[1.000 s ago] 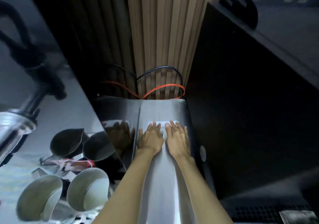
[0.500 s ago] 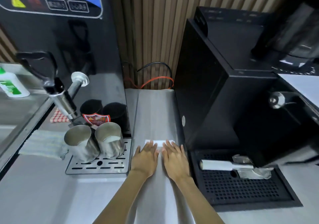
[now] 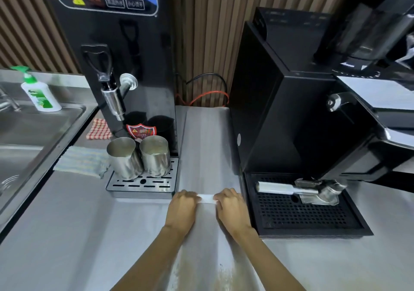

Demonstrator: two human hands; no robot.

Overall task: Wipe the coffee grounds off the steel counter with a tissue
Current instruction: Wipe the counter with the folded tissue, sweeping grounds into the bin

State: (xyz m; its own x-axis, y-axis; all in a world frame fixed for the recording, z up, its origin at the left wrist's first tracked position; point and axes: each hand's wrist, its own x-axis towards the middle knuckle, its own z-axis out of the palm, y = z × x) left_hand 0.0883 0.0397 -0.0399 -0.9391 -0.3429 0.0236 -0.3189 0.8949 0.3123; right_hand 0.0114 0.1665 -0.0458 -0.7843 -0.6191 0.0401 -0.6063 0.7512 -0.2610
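Fingers of the left hand [image 3: 182, 207] and right hand [image 3: 231, 207] are curled down, pinning the ends of the folded tissue [image 3: 207, 198] flat on the steel counter [image 3: 67, 234]. Brownish grounds [image 3: 215, 275] lie nearer; even pressure should gather them. The lane is narrow: drip tray [image 3: 143, 184] left, black grate [image 3: 302, 216] right, open room near

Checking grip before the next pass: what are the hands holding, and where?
Both hold the tissue against the steel counter: left hand on its left end, right hand on its right end.
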